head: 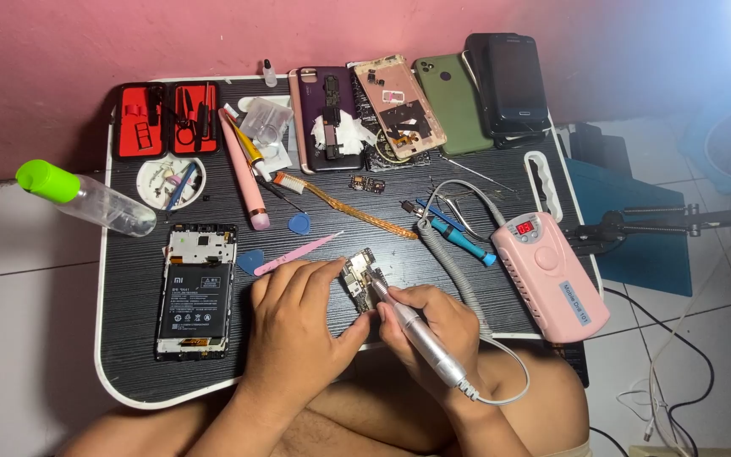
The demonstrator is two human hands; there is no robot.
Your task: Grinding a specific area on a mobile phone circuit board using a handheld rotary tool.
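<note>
Two bare hands are working over a small dark tabletop (129, 355) with a white rim, sitting above a white tiled floor (10, 338) against a pink wall (86, 42).

- Left hand (294, 317): fingers are curling together, pinching a small circuit board (357, 275) at the table's front middle.
- Right hand (433, 326): fingers are wrapping tightly round a silver rotary pen tool (416, 334), its tip touching the board.
- Pink control box (547, 275) with a red display is lying at the right, its grey coiled cable (446, 262) running toward the tool.
- Opened phone (196, 292), battery showing, is resting at the left front.
- Clear bottle (86, 199) with a green cap is overhanging the left edge.
- Red tool case (167, 118) is lying open at the back left.
- Several phones and back covers (433, 97) are lining the rear edge.
</note>
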